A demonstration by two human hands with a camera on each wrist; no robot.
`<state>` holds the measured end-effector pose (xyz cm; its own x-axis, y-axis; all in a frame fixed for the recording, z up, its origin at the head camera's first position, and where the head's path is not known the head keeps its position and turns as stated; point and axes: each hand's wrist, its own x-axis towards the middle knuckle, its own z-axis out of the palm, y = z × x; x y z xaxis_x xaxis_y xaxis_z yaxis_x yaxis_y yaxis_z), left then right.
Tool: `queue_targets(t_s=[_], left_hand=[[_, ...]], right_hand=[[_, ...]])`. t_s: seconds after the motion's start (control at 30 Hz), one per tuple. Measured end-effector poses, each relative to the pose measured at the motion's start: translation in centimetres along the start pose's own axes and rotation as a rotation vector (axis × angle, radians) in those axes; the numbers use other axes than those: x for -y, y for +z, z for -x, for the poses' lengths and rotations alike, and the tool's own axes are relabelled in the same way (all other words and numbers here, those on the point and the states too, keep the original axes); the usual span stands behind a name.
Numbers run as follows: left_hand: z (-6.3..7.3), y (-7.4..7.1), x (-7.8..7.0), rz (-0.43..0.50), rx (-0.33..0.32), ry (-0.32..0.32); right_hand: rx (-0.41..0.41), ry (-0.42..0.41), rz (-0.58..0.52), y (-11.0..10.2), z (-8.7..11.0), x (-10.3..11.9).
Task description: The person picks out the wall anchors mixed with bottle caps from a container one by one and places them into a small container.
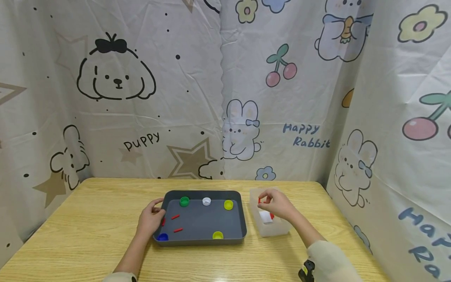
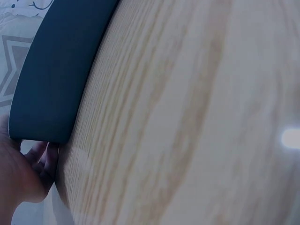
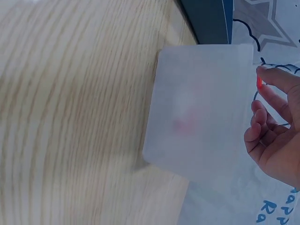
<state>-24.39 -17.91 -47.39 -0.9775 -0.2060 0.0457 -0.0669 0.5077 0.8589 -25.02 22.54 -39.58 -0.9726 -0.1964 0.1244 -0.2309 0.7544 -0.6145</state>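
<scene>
A dark grey tray (image 1: 201, 241) lies mid-table. In it are green (image 1: 184, 201), white (image 1: 206, 201), two yellow (image 1: 228, 204) and blue (image 1: 163, 236) bottle caps and three small red sticks (image 1: 175, 216). My left hand (image 1: 158, 212) grips the tray's left rim; the left wrist view shows its fingers (image 2: 33, 168) curled at the tray wall (image 2: 56, 70). My right hand (image 1: 262, 200) pinches a red stick (image 1: 259, 200) above a translucent box (image 1: 278, 229) right of the tray. In the right wrist view the stick (image 3: 259, 83) sits between fingertips (image 3: 276, 79) beside the box (image 3: 201, 108).
The box holds a white piece (image 1: 265, 216) and something red. The wooden table (image 1: 88, 219) is walled at the back and both sides by a cartoon-print cloth (image 1: 225, 98). Bare wood lies left of the tray and along the front edge.
</scene>
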Motion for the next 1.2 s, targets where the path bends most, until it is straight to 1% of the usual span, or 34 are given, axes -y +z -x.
queue_targets(t_s=[0.23,0.57,0.97,1.2], left_hand=[[0.0,0.0,0.0,-0.007,-0.005,-0.001],[0.0,0.1,0.0,0.004,-0.006,-0.014],[0.1,0.0,-0.1,0.002,-0.011,-0.01],[0.1,0.0,-0.1,0.009,0.004,-0.001]], right_hand=[[-0.009,0.041,0.005,-0.5,0.5,-0.9],[-0.015,0.022,0.015,-0.7,0.8,-1.9],[-0.014,0.034,0.01,-0.6,0.7,-2.2],[-0.013,0.057,0.017,-0.7,0.7,-2.1]])
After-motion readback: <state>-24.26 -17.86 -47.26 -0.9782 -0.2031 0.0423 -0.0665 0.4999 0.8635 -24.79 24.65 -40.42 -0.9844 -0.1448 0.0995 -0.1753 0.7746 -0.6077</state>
